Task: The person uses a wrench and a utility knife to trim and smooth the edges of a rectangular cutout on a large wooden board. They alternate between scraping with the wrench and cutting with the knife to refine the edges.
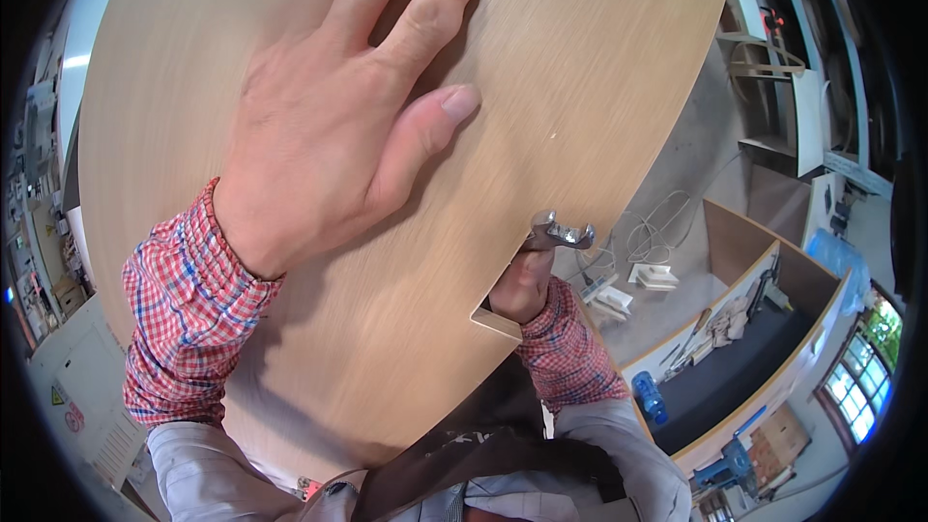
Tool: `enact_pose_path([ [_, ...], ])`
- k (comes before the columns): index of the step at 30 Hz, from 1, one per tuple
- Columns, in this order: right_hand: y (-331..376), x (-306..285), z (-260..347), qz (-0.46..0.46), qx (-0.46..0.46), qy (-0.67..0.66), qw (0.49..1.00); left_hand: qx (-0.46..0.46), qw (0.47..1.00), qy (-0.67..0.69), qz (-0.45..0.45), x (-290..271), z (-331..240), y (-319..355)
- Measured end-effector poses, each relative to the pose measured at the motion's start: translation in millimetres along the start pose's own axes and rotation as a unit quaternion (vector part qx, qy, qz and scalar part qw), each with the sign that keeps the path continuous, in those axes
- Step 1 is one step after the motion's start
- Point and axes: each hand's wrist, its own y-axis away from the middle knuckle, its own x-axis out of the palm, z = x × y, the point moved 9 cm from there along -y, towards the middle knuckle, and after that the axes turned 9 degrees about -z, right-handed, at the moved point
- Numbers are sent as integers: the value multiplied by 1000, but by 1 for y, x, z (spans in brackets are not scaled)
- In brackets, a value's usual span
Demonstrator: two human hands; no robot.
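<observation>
A large wooden panel (580,87) with pale wood grain and a curved outer edge fills the middle of the view. My left hand (309,135) lies on its face with the fingers spread, holding nothing; the far fingertips are blurred or cut off at the top. At a square notch in the panel's right edge is my right hand (522,288), partly hidden by the panel. It is closed round a shiny metal tool with a forked, curved head (561,230). The tool's handle is out of sight, so its exact kind is unclear.
To the right stands an open wooden box (773,232) with a dark inside, holding hand tools and a blue bottle (650,396). White blocks (653,276) and a loose cable (662,222) lie on the floor. A blue power tool (727,466) sits at lower right, a pale cabinet (82,396) at left.
</observation>
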Motion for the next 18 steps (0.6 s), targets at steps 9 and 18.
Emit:
enact_pose_path([
  [9, 15, -9, -31, 49, -1, 79, 996, 16, 996, -13, 88, 10, 8, -2],
  [18, 8, 30, 6, 11, 20, 67, 997, 33, 999, 26, 13, 5, 6, 6],
])
